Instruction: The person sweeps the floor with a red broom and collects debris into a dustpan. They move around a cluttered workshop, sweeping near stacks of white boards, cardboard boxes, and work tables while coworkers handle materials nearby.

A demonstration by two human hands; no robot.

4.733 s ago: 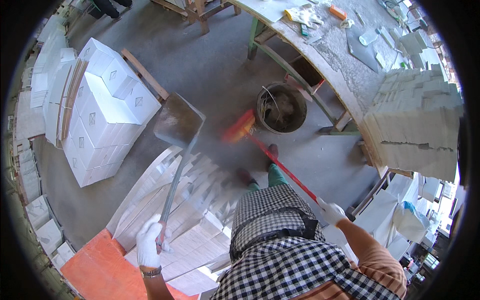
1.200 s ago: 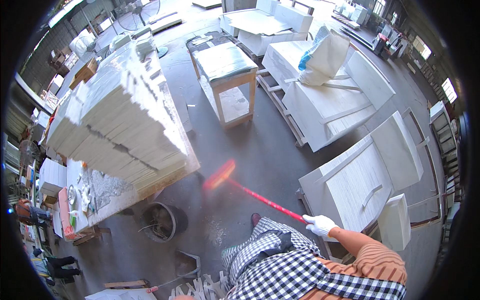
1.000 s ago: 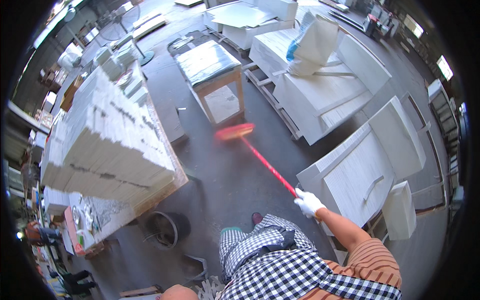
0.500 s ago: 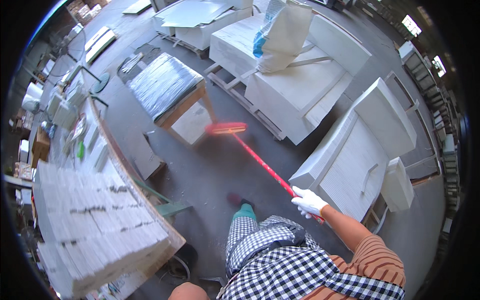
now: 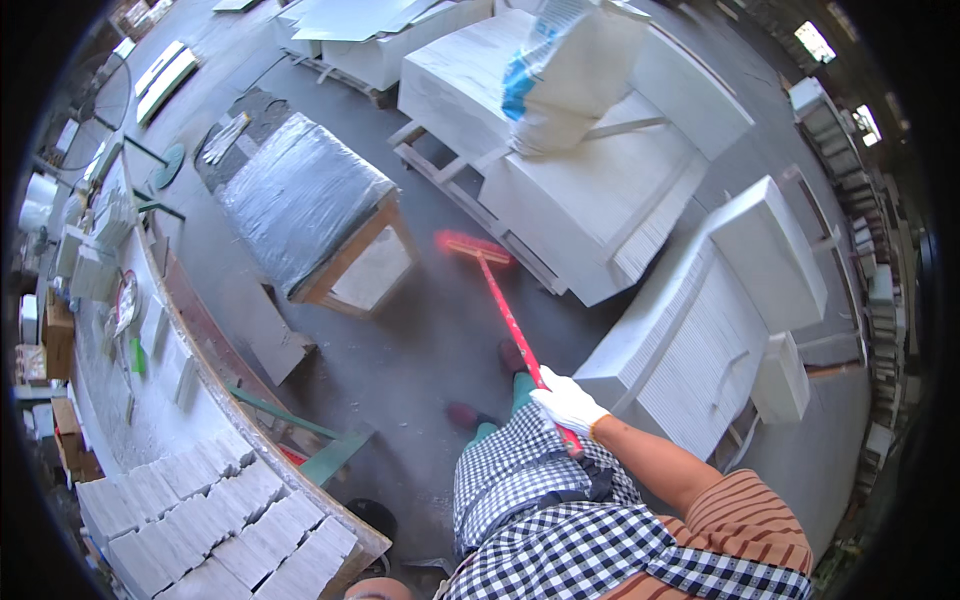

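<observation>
My right hand (image 5: 569, 403), in a white knitted glove, is closed around the upper part of a red broom (image 5: 507, 318). Its handle slants forward and slightly left, away from my body. The red-bristled head is on the grey floor, between a plastic-wrapped wooden stand (image 5: 375, 268) and a pallet (image 5: 470, 200). Motion blurs the bristles somewhat. Of my left arm, only a bit of bare skin shows at the lower edge; the left hand is out of sight.
Stacked white slabs (image 5: 575, 215) carry a large white sack (image 5: 570, 80). More slabs (image 5: 690, 350) lean at my right. A curved-looking workbench (image 5: 180, 440) with stacked grey blocks (image 5: 235, 520) runs along my left. A flat board (image 5: 265, 335) and a green metal leg (image 5: 335, 455) stand beside it.
My right hand has moved left and nearer my body with the broom. The broom head has shifted right, toward the pallet. A second shoe has come into sight, and the view has shifted.
</observation>
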